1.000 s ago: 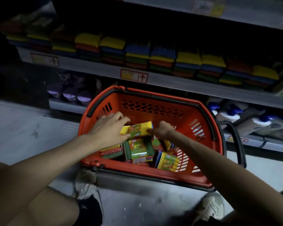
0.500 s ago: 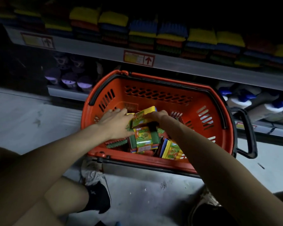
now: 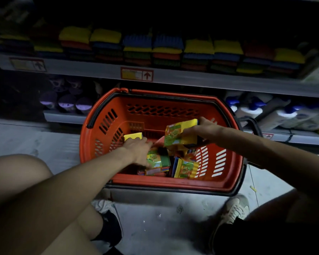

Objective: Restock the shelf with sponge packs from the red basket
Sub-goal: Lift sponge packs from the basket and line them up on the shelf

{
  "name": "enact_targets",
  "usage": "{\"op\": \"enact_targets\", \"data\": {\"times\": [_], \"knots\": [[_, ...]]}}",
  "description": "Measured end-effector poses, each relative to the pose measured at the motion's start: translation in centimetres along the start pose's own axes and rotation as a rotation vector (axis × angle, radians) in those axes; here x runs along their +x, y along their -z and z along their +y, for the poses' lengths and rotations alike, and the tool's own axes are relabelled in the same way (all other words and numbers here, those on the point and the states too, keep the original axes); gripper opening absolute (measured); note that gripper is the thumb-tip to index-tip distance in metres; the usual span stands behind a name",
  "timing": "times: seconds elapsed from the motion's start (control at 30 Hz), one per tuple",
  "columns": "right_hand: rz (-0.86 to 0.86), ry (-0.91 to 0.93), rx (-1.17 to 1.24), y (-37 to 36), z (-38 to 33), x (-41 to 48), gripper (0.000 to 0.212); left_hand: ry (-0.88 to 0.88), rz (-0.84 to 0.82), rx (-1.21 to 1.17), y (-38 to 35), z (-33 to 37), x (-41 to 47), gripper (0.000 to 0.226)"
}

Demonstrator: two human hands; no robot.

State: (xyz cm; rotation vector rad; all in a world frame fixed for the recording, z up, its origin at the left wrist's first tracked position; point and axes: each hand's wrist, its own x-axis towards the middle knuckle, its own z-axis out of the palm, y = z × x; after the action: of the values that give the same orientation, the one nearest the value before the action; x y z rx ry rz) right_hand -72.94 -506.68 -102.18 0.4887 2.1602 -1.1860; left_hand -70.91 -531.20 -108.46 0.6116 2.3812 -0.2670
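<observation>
Sponge pack point(image 3: 180, 133) crosswise, right end raised

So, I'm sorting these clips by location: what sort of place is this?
Most likely a shop aisle for cleaning goods. A red basket of sponge packs sits on the floor before a shelf with arrowed labels, stacked coloured sponges above and blue-capped bottles below.

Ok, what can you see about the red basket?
The red basket looks plastic, with slotted walls, a dark rim band and a black handle at its right. It sits upright on the pale floor before the shelves, holding sponge packs. The left hand reaches in; the right hand holds one pack.
</observation>
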Motion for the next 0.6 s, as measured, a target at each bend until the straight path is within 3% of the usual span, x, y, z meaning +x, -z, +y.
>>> {"op": "enact_targets", "data": {"times": [0.23,0.43,0.53,0.6], "knots": [[0.052,-0.016,0.092,2.2,2.5,-2.9,0.08,0.008,-0.073,-0.029,-0.8,2.2,1.8,0.122],[0.114,0.034,0.008,2.1,3.8,-3.6,0.095,0.012,-0.011,-0.02,-0.4,3.0,2.2,0.104],[0.229,0.096,-0.201,2.3,3.7,-5.2,0.083,0.019,0.026,-0.087,0.9,3.1,1.5,0.106],[0.282,0.146,-0.211,2.5,4.0,-5.9,0.082,0.053,0.057,-0.236,1.7,3.0,0.9,0.101]]}}
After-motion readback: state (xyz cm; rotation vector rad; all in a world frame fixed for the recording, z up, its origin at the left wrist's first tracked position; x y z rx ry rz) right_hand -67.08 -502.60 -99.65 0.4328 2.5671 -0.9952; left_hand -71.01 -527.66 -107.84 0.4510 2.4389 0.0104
